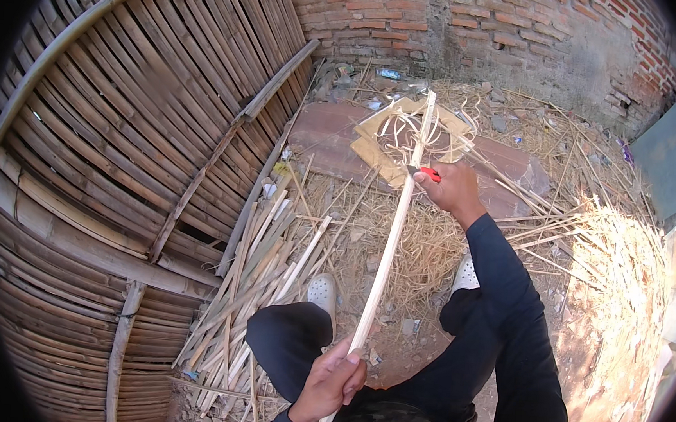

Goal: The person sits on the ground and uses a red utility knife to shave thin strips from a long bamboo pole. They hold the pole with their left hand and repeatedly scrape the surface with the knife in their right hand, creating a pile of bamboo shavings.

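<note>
A long pale bamboo strip runs from the lower middle up toward the brick wall. My left hand grips its near end close to my lap. My right hand is stretched out farther along and holds a red-handled knife against the strip. Thin curled shavings peel off around the strip's far end. My knees in dark trousers and two white shoes sit either side of the strip.
A pile of split bamboo sticks lies to my left. A woven bamboo screen leans on the left. Ahead are a brick wall, a reddish slab with a tan board, and straw-like shavings on the right.
</note>
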The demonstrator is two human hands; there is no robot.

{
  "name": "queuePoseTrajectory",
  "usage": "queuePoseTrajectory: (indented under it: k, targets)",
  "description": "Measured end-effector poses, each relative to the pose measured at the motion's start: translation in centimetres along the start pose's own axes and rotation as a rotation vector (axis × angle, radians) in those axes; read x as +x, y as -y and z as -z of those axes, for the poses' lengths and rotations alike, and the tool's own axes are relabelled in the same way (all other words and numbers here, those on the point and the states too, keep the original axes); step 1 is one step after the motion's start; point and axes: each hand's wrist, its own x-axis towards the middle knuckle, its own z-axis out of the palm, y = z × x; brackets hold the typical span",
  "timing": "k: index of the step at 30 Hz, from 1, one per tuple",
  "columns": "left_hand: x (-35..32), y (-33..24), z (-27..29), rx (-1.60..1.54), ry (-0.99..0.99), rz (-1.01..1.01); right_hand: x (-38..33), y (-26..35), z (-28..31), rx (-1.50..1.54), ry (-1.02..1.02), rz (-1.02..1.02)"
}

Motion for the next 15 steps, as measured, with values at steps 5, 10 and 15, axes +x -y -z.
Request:
queuePoseTrajectory:
  k: [5, 10, 15]
  targets:
    - [0.2, 0.4, -0.4, 0.021, -0.001, 0.026, 1.2, -3.9, -1.2, -0.069, -0.052, -0.089]
    - [0.9, 0.5, -0.8, 0.107, -0.028, 0.027, 0.8, -4.7, -1.0, -0.098, -0.077, -0.129]
    - [0.9, 0.4, 0.0, 0.091, -0.11, 0.01, 0.9, -2.9, -1.8, 0.14, 0.102, -0.268]
